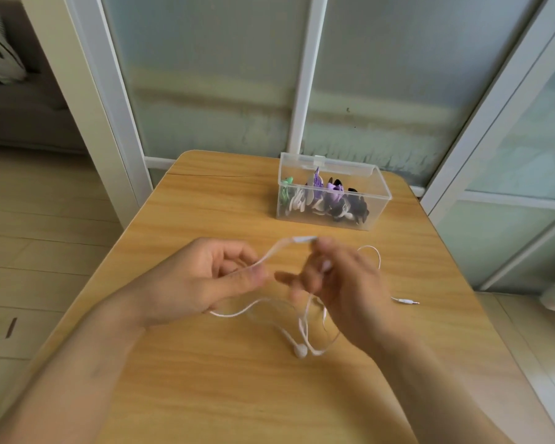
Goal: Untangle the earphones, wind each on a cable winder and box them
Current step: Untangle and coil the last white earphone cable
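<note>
Several wound earphones already sit in the clear plastic box [330, 193] at one o'clock on the wooden table [205, 379]; one white earphone cable [253, 307] is left, loose and unwound. The left hand [202, 280] pinches the cable; the right hand [343, 283], blurred, seems to grip it too. The earbud [300, 350] and the jack plug [407, 301] at three o'clock rest on open tabletop, well inside the edges.

No text, label, brand, number or sign can be read anywhere in view — neither on the clear plastic box [332, 193] nor on the wooden worktop [225, 379].
</note>
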